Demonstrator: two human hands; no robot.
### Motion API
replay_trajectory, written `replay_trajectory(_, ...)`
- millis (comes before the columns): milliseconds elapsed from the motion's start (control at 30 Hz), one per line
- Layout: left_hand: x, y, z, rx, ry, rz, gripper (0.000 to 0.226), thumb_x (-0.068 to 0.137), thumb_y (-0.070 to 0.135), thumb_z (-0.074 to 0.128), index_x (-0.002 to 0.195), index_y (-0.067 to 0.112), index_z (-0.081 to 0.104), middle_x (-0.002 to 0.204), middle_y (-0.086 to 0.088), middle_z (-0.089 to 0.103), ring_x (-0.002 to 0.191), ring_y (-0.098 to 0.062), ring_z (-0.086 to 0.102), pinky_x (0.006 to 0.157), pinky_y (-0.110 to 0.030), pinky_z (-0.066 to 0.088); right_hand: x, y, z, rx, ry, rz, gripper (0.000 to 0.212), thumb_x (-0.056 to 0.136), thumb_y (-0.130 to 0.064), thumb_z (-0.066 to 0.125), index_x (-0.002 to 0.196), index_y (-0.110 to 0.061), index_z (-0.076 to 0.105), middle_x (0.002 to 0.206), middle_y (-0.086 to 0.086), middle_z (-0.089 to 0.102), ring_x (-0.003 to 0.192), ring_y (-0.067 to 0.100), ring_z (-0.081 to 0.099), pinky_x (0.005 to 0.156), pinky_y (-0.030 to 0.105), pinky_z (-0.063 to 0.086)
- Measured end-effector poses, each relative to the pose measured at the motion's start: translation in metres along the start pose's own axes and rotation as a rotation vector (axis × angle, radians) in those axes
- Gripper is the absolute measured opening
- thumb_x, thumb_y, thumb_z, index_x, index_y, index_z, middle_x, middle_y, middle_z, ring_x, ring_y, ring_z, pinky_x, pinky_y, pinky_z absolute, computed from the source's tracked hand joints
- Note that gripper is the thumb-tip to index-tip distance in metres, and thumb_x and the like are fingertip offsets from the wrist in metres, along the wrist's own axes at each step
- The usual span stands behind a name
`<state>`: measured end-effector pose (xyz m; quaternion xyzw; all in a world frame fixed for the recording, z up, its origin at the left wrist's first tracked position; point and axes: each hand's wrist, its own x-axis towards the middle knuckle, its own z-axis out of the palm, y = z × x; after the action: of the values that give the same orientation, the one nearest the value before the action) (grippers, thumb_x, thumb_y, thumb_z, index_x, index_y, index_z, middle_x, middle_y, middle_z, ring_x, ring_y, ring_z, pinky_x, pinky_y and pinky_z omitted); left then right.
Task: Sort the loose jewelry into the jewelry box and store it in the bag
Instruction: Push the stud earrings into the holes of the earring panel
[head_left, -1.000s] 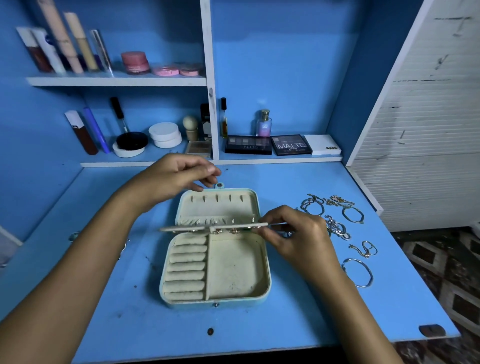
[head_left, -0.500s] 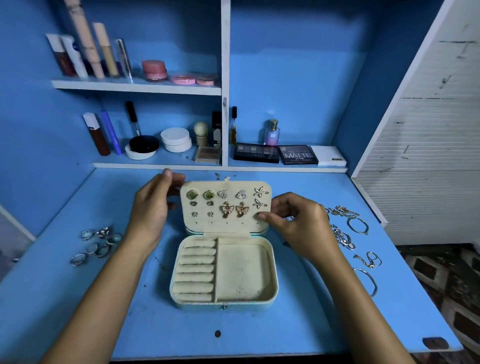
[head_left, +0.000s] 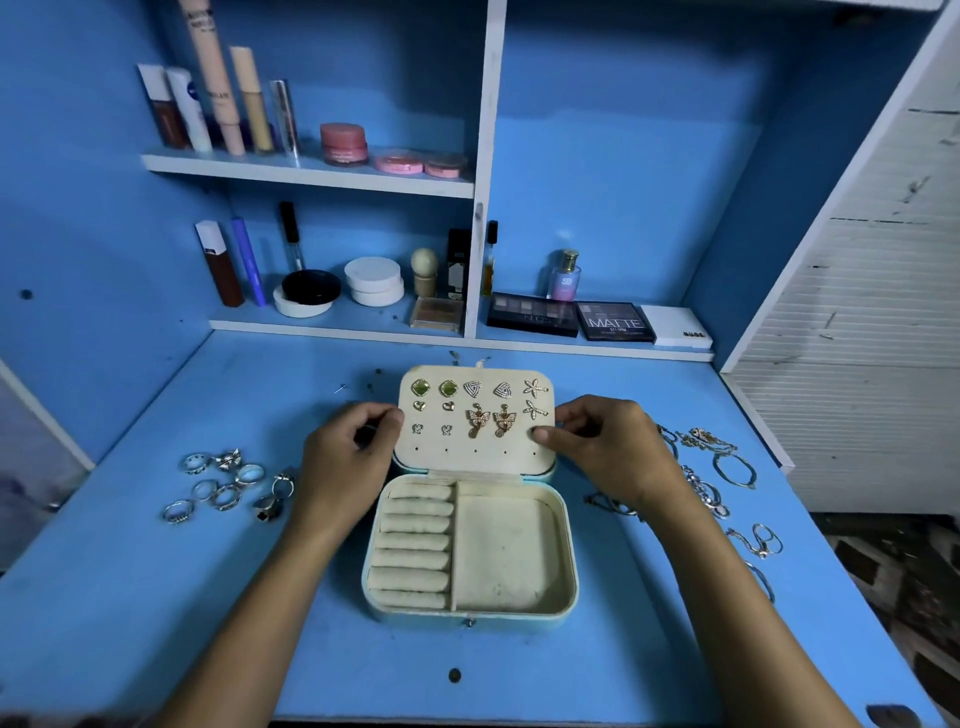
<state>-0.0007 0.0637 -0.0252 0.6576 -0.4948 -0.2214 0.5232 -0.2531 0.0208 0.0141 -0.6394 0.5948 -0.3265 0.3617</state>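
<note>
Hands (head_left: 483, 457) flanking open jewelry box (head_left: 470, 551)

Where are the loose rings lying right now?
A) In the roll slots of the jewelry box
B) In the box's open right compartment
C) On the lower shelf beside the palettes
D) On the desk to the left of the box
D: the rings lie scattered on the blue desk left of the jewelry box, beyond the left hand; the box's roll slots and right compartment hold none.
</note>
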Motion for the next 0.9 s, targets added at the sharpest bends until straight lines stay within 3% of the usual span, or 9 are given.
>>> replay_trajectory(133,0.002,-0.007,0.002,0.095,0.006,0.061,0.009,0.091,0.021,0.067,0.095,0.018,0.074,0.092,0.009,0.07,0.085,0.005,0.06,0.069,-0.002,0.038,0.001,0.0,0.0,-0.031,-0.022,0.021,0.018,0.078,-0.035,0.084,0.089,-0.023,0.075,0.073,-0.009,0.07,0.05,-0.005,0.053,0.049,0.007,0.038)
replay_trajectory(500,0.002,-0.008,0.003,0.115,0.01,0.1,0.01,0.091,0.022,0.067,0.095,0.016,0.074,0.09,0.011,0.066,0.083,0.01,0.057,0.069,-0.001,0.036,0.004,0.002,-0.004,-0.192,0.003,-0.008,0.021,0.086,-0.049,0.072,0.086,-0.028,0.076,0.054,-0.016,0.061,0.052,-0.003,0.052,0.05,0.01,0.038)
replay_trajectory(633,0.003,-0.007,0.003,0.108,0.016,0.104,0.009,0.091,0.02,0.066,0.092,0.016,0.073,0.088,0.011,0.066,0.084,0.012,0.056,0.068,0.0,0.036,0.019,-0.009,-0.003,-0.328,0.11,-0.112,0.023,0.09,-0.043,0.069,0.084,-0.022,0.076,0.053,-0.012,0.06,0.054,0.005,0.054,0.05,0.012,0.038)
replay_trajectory(733,0.003,-0.008,0.002,0.102,0.02,0.111,0.009,0.09,0.019,0.067,0.091,0.014,0.074,0.089,0.006,0.068,0.083,0.012,0.056,0.069,-0.001,0.036,0.036,-0.028,0.003,-0.363,0.099,-0.219,0.016,0.093,-0.034,0.068,0.084,-0.022,0.074,0.047,-0.019,0.058,0.055,-0.001,0.056,0.05,0.009,0.038)
replay_trajectory(900,0.004,-0.011,0.003,0.085,0.019,0.111,0.008,0.09,0.02,0.067,0.091,0.015,0.074,0.089,0.006,0.068,0.082,0.003,0.058,0.069,-0.003,0.037,0.069,-0.062,0.028,-0.455,0.028,-0.421,0.012,0.093,-0.028,0.069,0.093,-0.019,0.077,0.07,0.001,0.071,0.064,0.014,0.064,0.055,0.005,0.038)
